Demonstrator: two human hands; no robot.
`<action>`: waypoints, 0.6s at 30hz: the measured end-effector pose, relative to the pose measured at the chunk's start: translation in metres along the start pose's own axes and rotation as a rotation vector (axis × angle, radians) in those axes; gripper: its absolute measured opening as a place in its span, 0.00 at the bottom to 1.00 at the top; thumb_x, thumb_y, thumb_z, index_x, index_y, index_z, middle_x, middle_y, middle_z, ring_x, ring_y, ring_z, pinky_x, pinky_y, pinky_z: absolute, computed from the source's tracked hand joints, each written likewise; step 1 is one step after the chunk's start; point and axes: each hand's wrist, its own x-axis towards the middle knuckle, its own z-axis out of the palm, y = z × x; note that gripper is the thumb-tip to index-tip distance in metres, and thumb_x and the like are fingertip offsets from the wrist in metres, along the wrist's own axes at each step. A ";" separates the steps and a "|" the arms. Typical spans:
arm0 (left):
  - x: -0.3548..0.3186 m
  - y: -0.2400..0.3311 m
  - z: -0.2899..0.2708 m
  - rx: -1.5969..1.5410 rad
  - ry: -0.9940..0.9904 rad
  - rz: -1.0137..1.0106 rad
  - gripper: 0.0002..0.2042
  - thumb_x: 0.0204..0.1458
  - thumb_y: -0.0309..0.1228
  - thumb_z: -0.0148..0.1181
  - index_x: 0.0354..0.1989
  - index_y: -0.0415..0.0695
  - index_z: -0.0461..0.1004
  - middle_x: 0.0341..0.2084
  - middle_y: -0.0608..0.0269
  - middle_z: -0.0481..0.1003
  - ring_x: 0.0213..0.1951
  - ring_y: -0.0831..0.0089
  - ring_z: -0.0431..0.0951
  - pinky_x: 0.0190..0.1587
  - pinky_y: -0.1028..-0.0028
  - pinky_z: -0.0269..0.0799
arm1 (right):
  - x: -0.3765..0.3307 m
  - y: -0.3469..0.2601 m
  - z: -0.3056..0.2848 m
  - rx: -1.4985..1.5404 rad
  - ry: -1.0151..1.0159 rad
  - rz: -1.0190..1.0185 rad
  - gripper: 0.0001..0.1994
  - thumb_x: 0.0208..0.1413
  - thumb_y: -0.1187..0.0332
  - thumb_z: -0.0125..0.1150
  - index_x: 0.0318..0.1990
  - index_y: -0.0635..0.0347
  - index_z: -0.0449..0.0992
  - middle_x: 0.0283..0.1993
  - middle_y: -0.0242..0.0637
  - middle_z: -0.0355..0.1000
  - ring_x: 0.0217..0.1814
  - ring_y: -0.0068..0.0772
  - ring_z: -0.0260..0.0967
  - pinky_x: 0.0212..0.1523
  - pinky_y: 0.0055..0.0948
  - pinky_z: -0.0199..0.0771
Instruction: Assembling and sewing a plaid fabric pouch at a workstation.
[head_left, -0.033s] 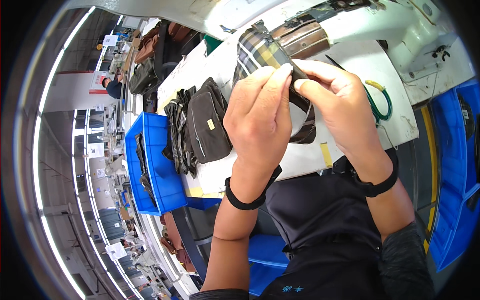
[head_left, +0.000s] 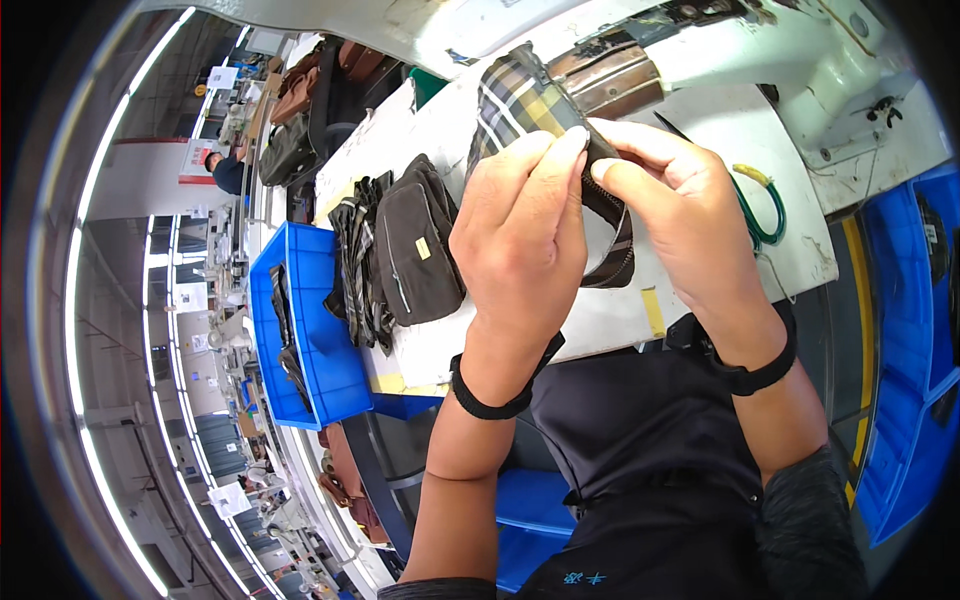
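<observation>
Both hands pinch the dark edge of a plaid-lined fabric piece with a zipper (head_left: 522, 92), held up over the white table in front of the sewing machine. My left hand (head_left: 522, 225) has its fingertips closed on the edge, while my right hand (head_left: 685, 205) grips it from the other side between thumb and fingers. The zipper curves down in a loop below my right thumb. My fingers hide the spot where the two hands meet. Left of my left hand lies a dark brown zippered bag (head_left: 420, 250) with a small yellow tag.
Beside the bag is a pile of dark and plaid fabric pieces (head_left: 355, 270). A blue bin (head_left: 325, 360) stands at the left table edge. Green-handled scissors (head_left: 775, 215) lie right of my right hand, under the sewing machine arm (head_left: 730, 65). More blue bins (head_left: 905, 420) stand at right.
</observation>
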 end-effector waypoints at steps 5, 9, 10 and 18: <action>0.011 -0.008 -0.001 0.032 -0.038 0.016 0.09 0.52 0.19 0.70 0.42 0.39 0.83 0.37 0.57 0.80 0.38 0.59 0.81 0.42 0.66 0.78 | 0.008 -0.002 0.007 0.095 -0.013 0.014 0.15 0.63 0.76 0.59 0.56 0.73 0.79 0.43 0.31 0.80 0.41 0.12 0.70 0.40 0.15 0.71; 0.018 -0.007 -0.003 0.072 -0.112 -0.037 0.09 0.53 0.20 0.68 0.43 0.39 0.82 0.38 0.58 0.80 0.40 0.58 0.81 0.44 0.65 0.77 | 0.011 -0.008 0.011 0.150 0.012 0.058 0.15 0.63 0.77 0.58 0.55 0.75 0.79 0.44 0.33 0.81 0.43 0.15 0.73 0.45 0.17 0.74; 0.019 -0.007 -0.003 0.078 -0.120 -0.029 0.10 0.52 0.20 0.68 0.43 0.39 0.82 0.39 0.58 0.80 0.41 0.58 0.81 0.44 0.65 0.77 | 0.010 -0.009 0.013 0.180 0.028 0.056 0.15 0.62 0.77 0.58 0.55 0.75 0.78 0.44 0.34 0.81 0.44 0.16 0.75 0.47 0.18 0.75; 0.029 -0.015 0.000 0.199 -0.123 0.061 0.08 0.53 0.23 0.68 0.42 0.42 0.85 0.37 0.58 0.82 0.40 0.59 0.81 0.43 0.66 0.77 | 0.012 -0.008 0.011 0.011 0.077 0.059 0.17 0.64 0.75 0.61 0.58 0.73 0.78 0.50 0.37 0.82 0.50 0.21 0.77 0.56 0.23 0.75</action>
